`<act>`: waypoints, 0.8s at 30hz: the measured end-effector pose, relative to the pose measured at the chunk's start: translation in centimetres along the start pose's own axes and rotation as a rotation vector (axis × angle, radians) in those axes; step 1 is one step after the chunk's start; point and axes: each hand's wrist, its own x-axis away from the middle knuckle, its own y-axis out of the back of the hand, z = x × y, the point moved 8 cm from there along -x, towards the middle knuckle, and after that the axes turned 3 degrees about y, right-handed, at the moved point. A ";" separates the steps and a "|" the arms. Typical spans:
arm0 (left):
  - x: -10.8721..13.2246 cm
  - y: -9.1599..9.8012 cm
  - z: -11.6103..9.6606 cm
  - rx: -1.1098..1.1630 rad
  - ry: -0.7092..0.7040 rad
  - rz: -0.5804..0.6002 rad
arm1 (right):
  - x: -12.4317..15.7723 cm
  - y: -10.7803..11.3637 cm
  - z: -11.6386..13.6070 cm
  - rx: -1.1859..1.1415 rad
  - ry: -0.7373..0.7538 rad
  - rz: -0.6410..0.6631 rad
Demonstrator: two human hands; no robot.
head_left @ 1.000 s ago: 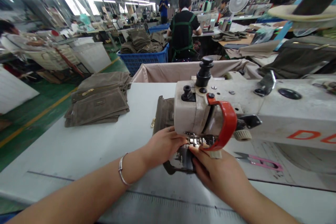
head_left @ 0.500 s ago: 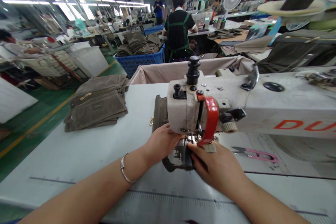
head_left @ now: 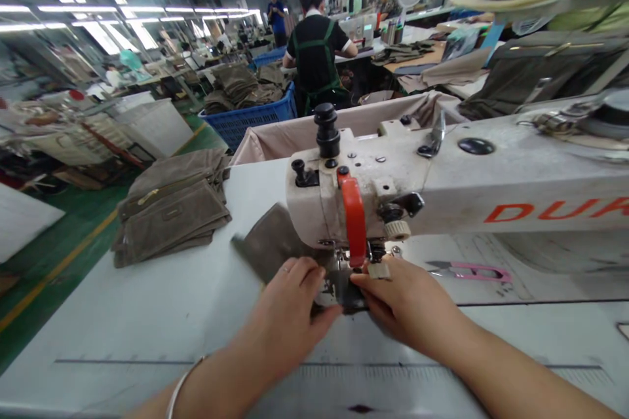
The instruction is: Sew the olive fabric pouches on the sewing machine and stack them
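A grey-brown fabric bag piece (head_left: 275, 239) lies under the head of a white sewing machine (head_left: 442, 170), its far part fanned out to the left and blurred. My left hand (head_left: 287, 304) is closed on its near left edge, thumb stretched toward the needle plate. On the other side of the presser foot, my right hand (head_left: 407, 298) pinches the fabric's edge, fingers together beside the red finger guard (head_left: 354, 219). The machine head and my fingers hide much of the stitching spot.
Folded grey-brown bags (head_left: 191, 213) are stacked on the left of the table. Pink-handled thread snips (head_left: 479, 272) lie right of the needle. Behind the machine stand a cloth-lined bin (head_left: 265, 142) and a blue crate (head_left: 243, 119). A person (head_left: 314, 46) sits beyond.
The bag piece has swung from straight behind the machine head out to the left. My left hand has drawn back toward me; my right hand stays by the needle. The view has shifted right.
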 end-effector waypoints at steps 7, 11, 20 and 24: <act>3.8 -0.3 -3.5 0.105 -0.150 -0.026 | 0.5 -0.3 0.4 -0.093 0.103 0.062; 4.6 -0.9 -3.8 0.162 -0.190 -0.162 | 0.6 0.0 1.3 -0.096 0.179 0.042; 4.1 -0.9 -4.0 0.150 -0.247 -0.195 | 1.0 0.0 1.6 -0.026 0.191 -0.004; 2.6 -0.7 -3.1 0.192 -0.234 -0.154 | 0.6 0.4 1.8 -0.034 0.185 -0.041</act>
